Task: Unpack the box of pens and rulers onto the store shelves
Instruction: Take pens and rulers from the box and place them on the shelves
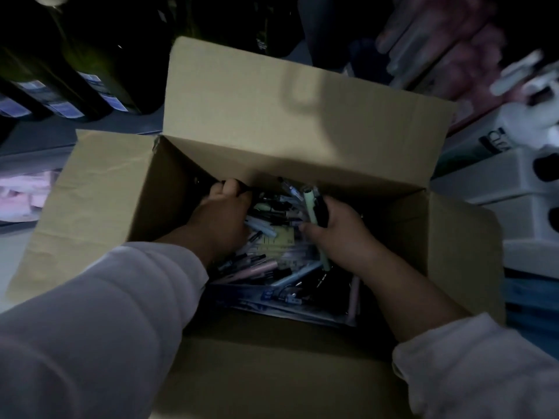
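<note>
Cardboard box [302, 122] open, all four flaps folded out; the far flap stands up, the left and right flaps splay to the sides; both hands inside the box.

Left hand [222, 220] in the box's far-left corner; fingers curled, gripping a black pen [245, 189] close to the far wall; pale sleeve [106, 313] crosses the box's near-left edge.

Right hand [337, 240] in the box's right half; fingers wrapped round a bundle of pens [314, 207]; a pale green barrel and a black one stick up out of the fist towards the far flap; exact count in the bundle not readable, too dark.

Box bottom covered by a loose heap of pens [260, 269], mixed pink, white, blue and black, lying at all angles; a yellow ruler [279, 240] lies flat on the heap between the two hands; flat clear packets [272, 300] sit under the heap towards the near wall.

Outside the box: dark green bottles [60, 71] with pale labels beyond its left flap; white cartons [499, 182] stacked beyond its right flap; blurred pink goods [453, 40] beyond its far-right corner, not identifiable.
</note>
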